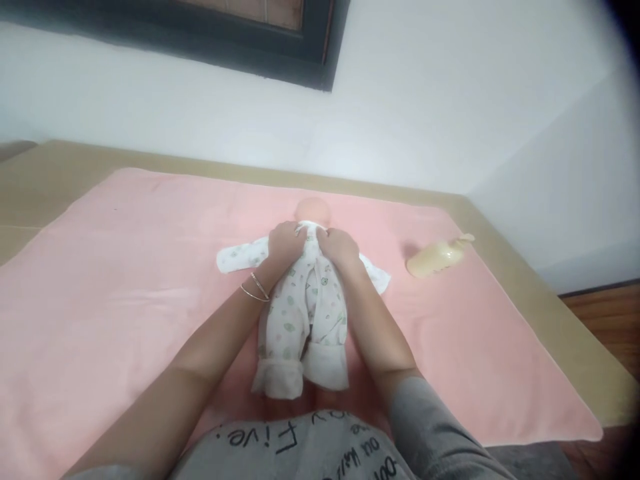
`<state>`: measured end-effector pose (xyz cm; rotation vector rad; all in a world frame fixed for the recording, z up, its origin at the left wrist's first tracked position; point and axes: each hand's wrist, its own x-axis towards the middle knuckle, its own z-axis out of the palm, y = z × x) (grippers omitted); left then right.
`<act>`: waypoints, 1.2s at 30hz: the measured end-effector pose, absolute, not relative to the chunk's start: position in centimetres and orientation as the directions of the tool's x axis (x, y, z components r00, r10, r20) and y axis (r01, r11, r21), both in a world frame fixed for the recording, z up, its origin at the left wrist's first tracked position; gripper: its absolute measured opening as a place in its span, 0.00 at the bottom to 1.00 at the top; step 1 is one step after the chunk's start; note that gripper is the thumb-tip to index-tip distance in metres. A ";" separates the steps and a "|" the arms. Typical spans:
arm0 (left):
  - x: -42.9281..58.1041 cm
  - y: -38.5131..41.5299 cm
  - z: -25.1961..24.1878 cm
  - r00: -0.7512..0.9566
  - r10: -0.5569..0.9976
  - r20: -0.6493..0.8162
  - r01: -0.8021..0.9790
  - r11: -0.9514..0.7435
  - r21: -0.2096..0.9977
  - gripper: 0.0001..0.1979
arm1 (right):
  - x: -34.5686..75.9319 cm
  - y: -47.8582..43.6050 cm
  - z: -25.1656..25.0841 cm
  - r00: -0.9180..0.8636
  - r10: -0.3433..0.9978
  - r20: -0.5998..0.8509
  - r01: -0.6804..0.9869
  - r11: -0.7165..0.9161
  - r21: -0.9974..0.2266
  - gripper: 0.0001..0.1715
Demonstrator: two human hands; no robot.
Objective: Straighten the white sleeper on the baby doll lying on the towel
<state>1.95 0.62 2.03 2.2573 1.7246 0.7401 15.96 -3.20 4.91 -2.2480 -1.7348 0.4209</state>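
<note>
A baby doll (313, 280) in a white long-sleeved suit with small green prints lies on a pink blanket (150, 280). Its bare, smooth head (313, 211) points toward the wall, and its legs with wide cuffs point toward me. My left hand (288, 241) is closed round the left side of the doll's upper body, below the neck. On the opposite side my right hand (341, 247) grips it the same way, both thumbs near the middle of the chest. Most fingers are hidden under my hands. The doll's sleeves stretch out flat to either side.
A pale yellow pump bottle (435, 259) lies on its side on the blanket, to the right of the doll. The blanket covers much of a tan table (505, 247). Behind stands a white wall (400, 120) with a dark window frame (280, 53).
</note>
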 end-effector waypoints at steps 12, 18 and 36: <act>2.3 0.5 2.2 0.210 0.940 0.270 0.869 -0.306 0.388 0.17 | 15.7 -2.7 4.2 0.219 0.973 -0.070 0.897 -0.229 -0.377 0.36; 2.1 0.7 2.3 0.180 0.973 0.143 0.874 -0.225 0.431 0.24 | 14.6 -3.4 3.8 0.251 0.955 0.159 0.933 -0.195 -0.302 0.28; 3.1 0.4 1.5 0.163 0.979 0.126 0.797 -0.205 0.569 0.18 | 17.0 -2.3 1.3 0.221 0.972 0.075 0.886 -0.168 -0.432 0.38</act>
